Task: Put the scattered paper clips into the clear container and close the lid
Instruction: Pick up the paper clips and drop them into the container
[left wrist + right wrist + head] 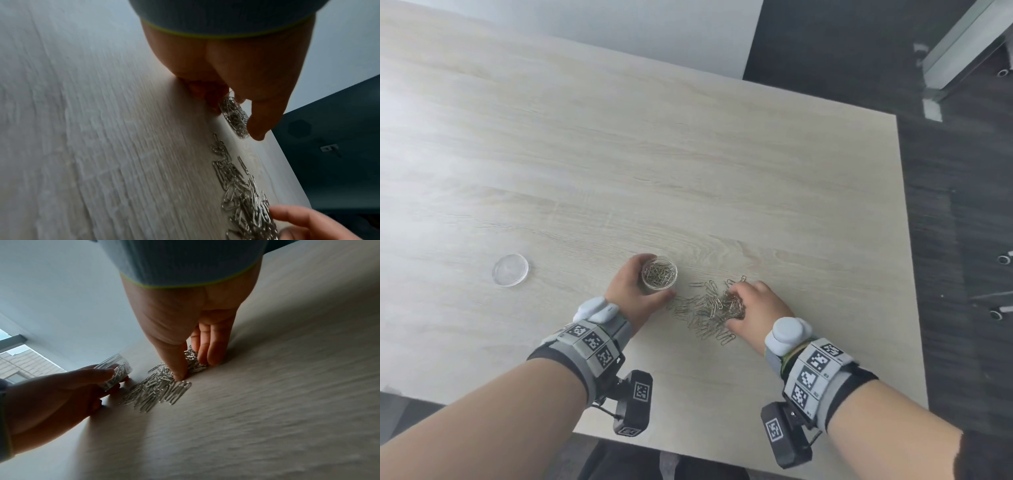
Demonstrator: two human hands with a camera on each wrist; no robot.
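— Near the front edge of the pale wood-grain counter [688,154], what is the left hand [631,291] doing?

— It is holding the clear container [659,273], which is standing upright on the counter with its mouth open. The fingers [96,374] are curling round its wall, the thumb on the near side. Silver clips are already lying inside it.

— And the loose paper clips [709,310]?

— They are lying in a heap on the counter just to the right of the container, a few strays spreading toward the far side and toward the left thumb.

— Is the right hand [755,310] gripping any?

— It is pressing down into the right side of the heap. In the right wrist view the thumb [177,363] and the fingers are closing narrowly on a bunch of clips between them, tips touching the counter. Whether that bunch is lifting off the surface, I cannot tell.

— Where is the lid [510,274]?

— It is lying flat on the counter, well apart from the container, off to the left. It is round and clear.

— Anything else showing?

— Both wrists are wearing grey bands with black-and-white markers, and dark flooring is showing beyond the counter's right edge.
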